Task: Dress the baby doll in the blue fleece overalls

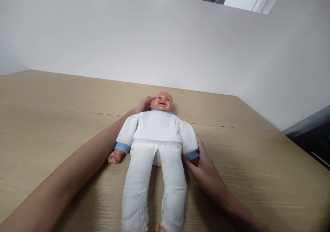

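A baby doll [157, 127] lies on its back, its bald head away from me and its legs toward me. It wears a white fleece top with blue cuffs and white trousers. My left hand [144, 104] cups the side of the doll's head at the left, thumb along it, the other fingers partly hidden beneath. Around the cuff and wrist of the doll's arm on the right, my right hand [203, 165] is closed, thumb on the near side. The doll's other arm rests beside my left forearm, its small hand showing. The doll's feet are mostly cut off by the bottom edge.
The wooden table [247, 177] has thin seams running across it. Behind its far edge rises a white wall [144, 42], with an opening above. A dark object [311, 135] stands beyond the table's right edge.
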`<action>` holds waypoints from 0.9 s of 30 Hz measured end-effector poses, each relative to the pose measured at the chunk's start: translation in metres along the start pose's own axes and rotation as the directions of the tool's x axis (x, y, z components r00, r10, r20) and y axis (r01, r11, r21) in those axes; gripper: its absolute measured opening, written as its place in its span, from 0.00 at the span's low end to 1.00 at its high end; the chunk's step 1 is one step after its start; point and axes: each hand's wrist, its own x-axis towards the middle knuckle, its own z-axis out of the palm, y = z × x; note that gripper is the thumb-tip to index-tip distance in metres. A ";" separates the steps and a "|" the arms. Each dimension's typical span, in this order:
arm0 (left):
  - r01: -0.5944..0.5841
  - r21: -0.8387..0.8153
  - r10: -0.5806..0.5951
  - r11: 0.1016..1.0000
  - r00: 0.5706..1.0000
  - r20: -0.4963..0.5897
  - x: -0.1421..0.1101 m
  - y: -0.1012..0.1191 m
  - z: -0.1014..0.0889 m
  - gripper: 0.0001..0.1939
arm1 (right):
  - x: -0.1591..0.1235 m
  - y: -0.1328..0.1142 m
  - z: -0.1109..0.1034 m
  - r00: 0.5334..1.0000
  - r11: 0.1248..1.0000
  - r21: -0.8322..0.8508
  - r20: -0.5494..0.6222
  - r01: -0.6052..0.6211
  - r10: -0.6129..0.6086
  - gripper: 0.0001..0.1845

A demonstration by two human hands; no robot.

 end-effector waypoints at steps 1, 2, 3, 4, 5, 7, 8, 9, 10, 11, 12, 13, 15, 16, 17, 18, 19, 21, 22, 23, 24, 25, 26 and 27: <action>0.001 -0.001 -0.001 1.000 1.000 0.000 0.000 0.000 0.000 0.24 | 0.000 0.001 0.000 1.000 1.000 -0.006 -0.002 0.004 -0.005 0.51; 0.005 -0.005 -0.005 1.000 1.000 -0.001 0.000 0.000 0.000 0.23 | 0.000 0.002 0.000 1.000 1.000 -0.008 -0.002 0.009 -0.009 0.50; 0.013 -0.009 -0.013 1.000 1.000 -0.004 0.001 0.000 -0.001 0.23 | -0.001 0.003 -0.001 1.000 1.000 -0.008 -0.002 0.012 -0.012 0.50; 0.019 -0.013 -0.019 1.000 1.000 -0.004 0.001 -0.001 -0.001 0.23 | -0.001 0.003 -0.001 1.000 1.000 -0.012 -0.004 0.014 -0.014 0.50; 0.024 -0.017 -0.024 1.000 1.000 -0.003 0.001 -0.001 -0.001 0.23 | -0.002 0.002 -0.001 1.000 1.000 -0.023 -0.005 0.015 -0.015 0.50; 0.025 -0.014 -0.025 1.000 1.000 0.001 0.001 -0.001 -0.002 0.23 | -0.003 0.001 -0.001 1.000 0.999 -0.053 -0.012 0.014 -0.015 0.51; 0.024 -0.005 -0.024 1.000 1.000 0.000 0.001 0.000 -0.002 0.23 | -0.003 0.000 -0.001 1.000 0.998 -0.066 -0.013 0.013 -0.013 0.51; 0.023 0.005 -0.023 1.000 1.000 -0.003 0.001 0.000 -0.003 0.23 | -0.003 -0.001 -0.001 1.000 0.997 -0.073 -0.012 0.012 -0.013 0.51; 0.023 0.016 -0.023 1.000 1.000 -0.007 0.001 0.000 -0.003 0.23 | -0.004 -0.002 -0.001 1.000 0.997 -0.070 -0.011 0.013 -0.014 0.51; 0.022 0.026 -0.022 0.999 1.000 -0.008 0.000 0.001 -0.003 0.24 | -0.004 -0.002 -0.001 1.000 0.998 -0.064 -0.008 0.013 -0.014 0.52; 0.022 0.034 -0.022 0.999 1.000 -0.003 0.000 0.002 -0.003 0.24 | -0.004 -0.002 -0.001 1.000 0.998 -0.061 -0.007 0.014 -0.014 0.52; 0.022 0.041 -0.022 0.999 1.000 0.004 -0.001 0.002 -0.004 0.24 | -0.004 -0.002 -0.001 1.000 0.998 -0.065 -0.006 0.016 -0.017 0.52; 0.026 0.060 -0.026 0.998 1.000 0.006 -0.002 0.003 -0.007 0.25 | -0.005 0.000 -0.001 1.000 0.996 -0.089 -0.011 0.023 -0.024 0.52; 0.027 0.073 -0.027 0.997 1.000 -0.007 -0.003 0.003 -0.010 0.25 | -0.006 0.001 -0.001 0.999 0.994 -0.108 -0.014 0.028 -0.030 0.53; 0.026 0.086 -0.024 0.996 0.999 -0.031 -0.005 0.004 -0.013 0.24 | -0.006 0.003 -0.002 0.999 0.991 -0.128 -0.018 0.034 -0.037 0.53; 0.022 0.097 -0.016 0.995 0.998 -0.062 -0.008 0.004 -0.017 0.23 | -0.007 0.004 -0.002 0.999 0.988 -0.147 -0.024 0.038 -0.042 0.53; 0.013 0.108 -0.003 0.994 0.996 -0.094 -0.011 0.005 -0.021 0.22 | -0.008 0.006 -0.004 0.999 0.985 -0.168 -0.028 0.036 -0.042 0.54; -0.010 0.130 0.030 0.991 0.988 -0.151 -0.024 0.006 -0.029 0.22 | -0.009 0.008 -0.007 0.999 0.977 -0.212 -0.036 0.017 -0.025 0.57; -0.018 0.145 0.044 0.989 0.983 -0.177 -0.033 0.007 -0.032 0.22 | -0.011 0.008 -0.010 0.999 0.974 -0.228 -0.038 0.001 -0.010 0.58; -0.024 0.164 0.057 0.986 0.978 -0.200 -0.044 0.007 -0.035 0.23 | -0.012 0.008 -0.012 0.999 0.971 -0.239 -0.036 -0.015 0.006 0.60; -0.027 0.188 0.069 0.982 0.973 -0.219 -0.057 0.008 -0.037 0.24 | -0.015 0.008 -0.015 0.999 0.969 -0.244 -0.033 -0.028 0.020 0.61; -0.028 0.212 0.079 0.977 0.969 -0.236 -0.072 0.008 -0.038 0.25 | -0.019 0.006 -0.018 0.999 0.969 -0.243 -0.028 -0.038 0.032 0.63; -0.028 0.249 0.092 0.968 0.965 -0.247 -0.088 0.008 -0.038 0.26 | -0.025 0.004 -0.021 0.999 0.971 -0.233 -0.024 -0.047 0.043 0.65; -0.021 0.296 0.101 0.955 0.961 -0.257 -0.104 0.008 -0.038 0.27 | -0.033 0.002 -0.023 0.998 0.975 -0.213 -0.019 -0.059 0.057 0.66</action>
